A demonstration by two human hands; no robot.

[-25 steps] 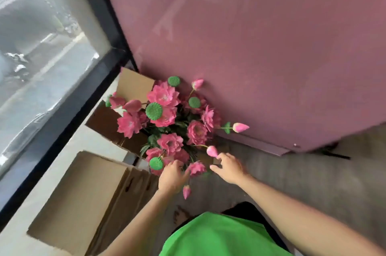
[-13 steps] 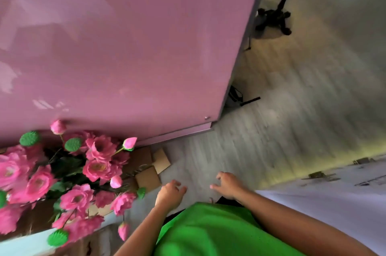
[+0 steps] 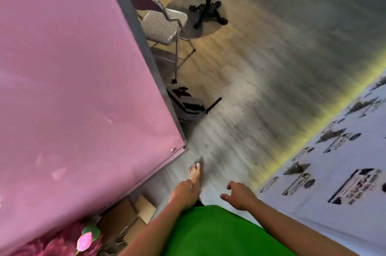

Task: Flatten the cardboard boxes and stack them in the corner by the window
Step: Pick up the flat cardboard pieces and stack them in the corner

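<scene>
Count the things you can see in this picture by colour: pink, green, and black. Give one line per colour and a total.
Pink: 2, the pink panel and the pink flowers.
Green: 1, the green shirt.
Black: 1, the black stand.
Total: 4

We see grey wood floor (image 3: 261, 92); beyond our hands a folding chair (image 3: 165, 25) and black stand (image 3: 207, 11), cardboard pieces (image 3: 133, 214) left of them.

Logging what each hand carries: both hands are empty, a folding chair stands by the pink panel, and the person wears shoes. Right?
Not quite: the foot is bare in the head view. Left hand and right hand hold nothing; the folding chair stands by the pink panel.
</scene>
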